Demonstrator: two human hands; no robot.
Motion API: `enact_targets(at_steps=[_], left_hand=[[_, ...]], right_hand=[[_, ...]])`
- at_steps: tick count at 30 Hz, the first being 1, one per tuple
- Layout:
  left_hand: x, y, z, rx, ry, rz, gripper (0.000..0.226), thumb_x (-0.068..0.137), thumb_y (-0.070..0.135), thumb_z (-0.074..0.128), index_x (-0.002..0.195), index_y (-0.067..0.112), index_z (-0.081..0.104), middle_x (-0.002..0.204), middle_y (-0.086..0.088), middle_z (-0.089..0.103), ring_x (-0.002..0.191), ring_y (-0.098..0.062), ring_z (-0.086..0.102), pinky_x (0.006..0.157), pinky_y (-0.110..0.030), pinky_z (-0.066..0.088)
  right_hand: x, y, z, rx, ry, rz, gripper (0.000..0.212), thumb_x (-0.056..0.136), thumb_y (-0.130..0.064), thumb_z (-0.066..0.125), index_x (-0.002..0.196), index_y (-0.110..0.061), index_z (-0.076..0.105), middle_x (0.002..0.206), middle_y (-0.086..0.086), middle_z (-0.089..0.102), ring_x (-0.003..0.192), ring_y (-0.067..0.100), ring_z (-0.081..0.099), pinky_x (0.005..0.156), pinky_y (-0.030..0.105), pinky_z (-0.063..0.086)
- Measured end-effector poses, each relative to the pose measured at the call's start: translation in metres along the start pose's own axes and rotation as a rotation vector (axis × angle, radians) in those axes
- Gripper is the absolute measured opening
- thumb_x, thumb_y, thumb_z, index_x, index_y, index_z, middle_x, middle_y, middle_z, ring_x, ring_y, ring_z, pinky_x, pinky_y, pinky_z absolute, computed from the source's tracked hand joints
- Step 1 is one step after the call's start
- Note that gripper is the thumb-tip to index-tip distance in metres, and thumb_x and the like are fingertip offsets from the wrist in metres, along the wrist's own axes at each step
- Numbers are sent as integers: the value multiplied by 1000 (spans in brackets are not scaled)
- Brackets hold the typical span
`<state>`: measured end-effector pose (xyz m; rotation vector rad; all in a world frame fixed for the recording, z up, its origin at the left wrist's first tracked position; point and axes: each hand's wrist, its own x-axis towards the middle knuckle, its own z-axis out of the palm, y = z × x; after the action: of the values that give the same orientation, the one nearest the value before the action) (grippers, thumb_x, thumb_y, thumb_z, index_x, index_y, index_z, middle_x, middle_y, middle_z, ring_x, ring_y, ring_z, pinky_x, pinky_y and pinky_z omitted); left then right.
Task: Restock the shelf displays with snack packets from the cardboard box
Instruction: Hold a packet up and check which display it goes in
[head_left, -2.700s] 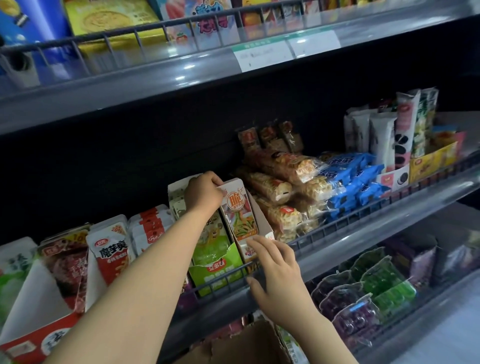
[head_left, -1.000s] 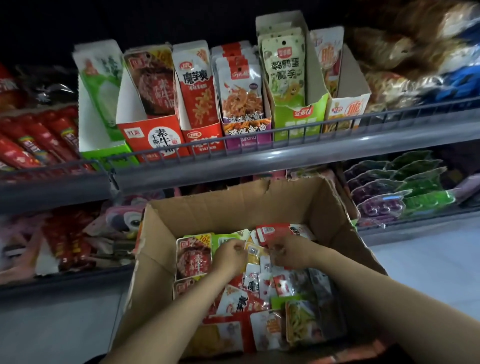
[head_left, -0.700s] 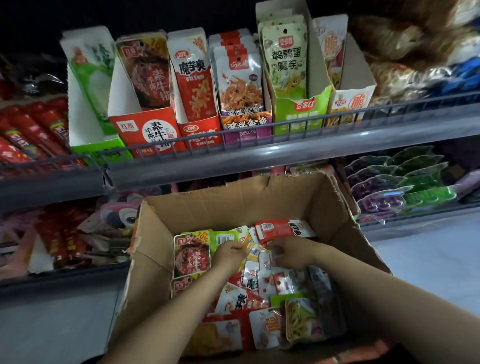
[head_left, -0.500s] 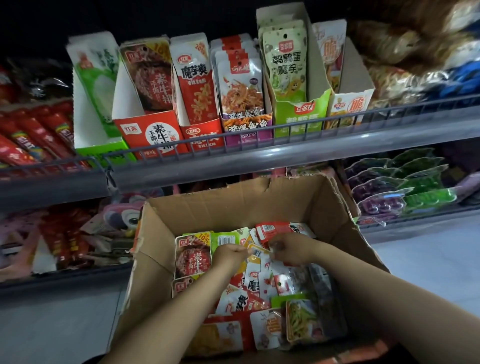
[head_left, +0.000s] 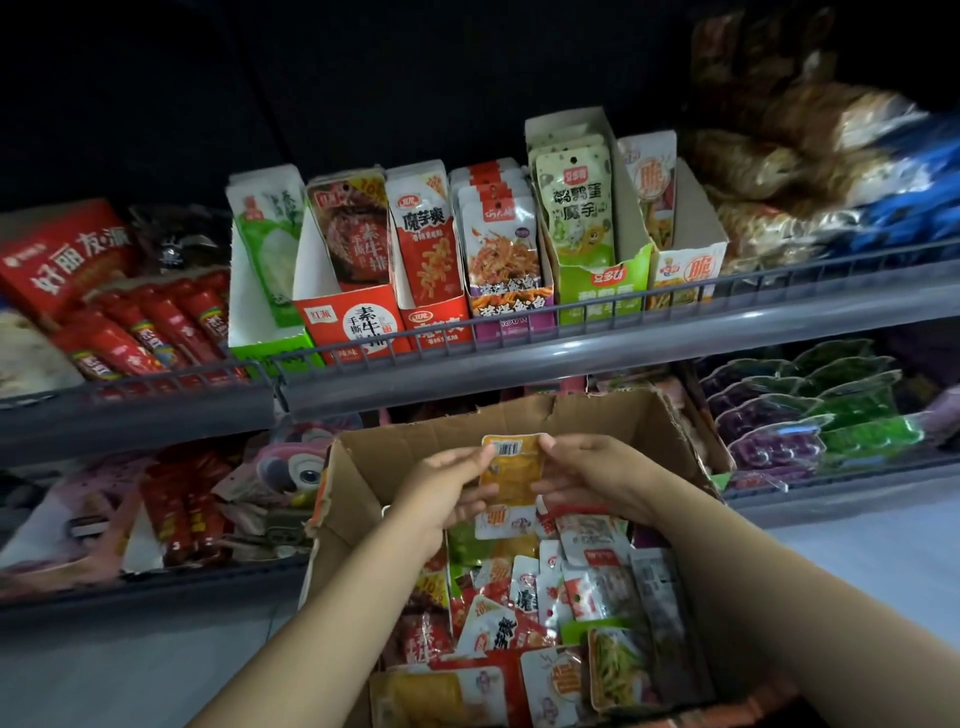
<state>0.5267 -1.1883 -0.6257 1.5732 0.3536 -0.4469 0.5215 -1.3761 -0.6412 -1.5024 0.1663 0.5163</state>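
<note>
- Dim shop aisle; shelf displays (head_left: 519, 291) part-filled.
- Left hand (head_left: 441, 483) and right hand (head_left: 597, 478) pinch one yellow packet (head_left: 511, 467) between them.
- Cardboard box (head_left: 415, 447) holds many packets; most restocking likely remains.

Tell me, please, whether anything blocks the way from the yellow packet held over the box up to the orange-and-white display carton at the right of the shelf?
Only the shelf's grey wire front rail crosses before the orange-and-white display carton; the yellow snack packet, held by the left hand and right hand, must clear it.
</note>
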Motion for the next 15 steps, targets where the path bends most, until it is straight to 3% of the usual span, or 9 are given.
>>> enact_targets(at_steps=[3, 9, 15], left_hand=[[-16, 11, 1, -32, -18, 42, 26, 80, 31, 70, 102, 18, 65, 98, -1, 72, 81, -16, 71, 61, -22, 55], [-49, 29, 8, -45, -71, 148, 34, 79, 39, 65, 103, 14, 64, 98, -2, 73, 86, -17, 71, 70, -24, 57], [-75, 39, 13, 17, -67, 263, 34, 73, 43, 64, 88, 13, 73, 94, -1, 74, 92, -17, 69, 87, -34, 54]], right_hand=[[-15, -13, 2, 104, -14, -37, 34, 96, -28, 48, 112, -2, 62, 109, 17, 67, 90, 21, 67, 74, 24, 57], [-43, -31, 2, 178, -26, -149, 47, 79, -39, 58, 107, -2, 65, 105, 12, 71, 101, 24, 67, 92, 33, 52], [-64, -38, 1, 182, -4, -243, 43, 79, -41, 59, 93, -2, 71, 101, 16, 71, 97, 27, 68, 89, 34, 52]])
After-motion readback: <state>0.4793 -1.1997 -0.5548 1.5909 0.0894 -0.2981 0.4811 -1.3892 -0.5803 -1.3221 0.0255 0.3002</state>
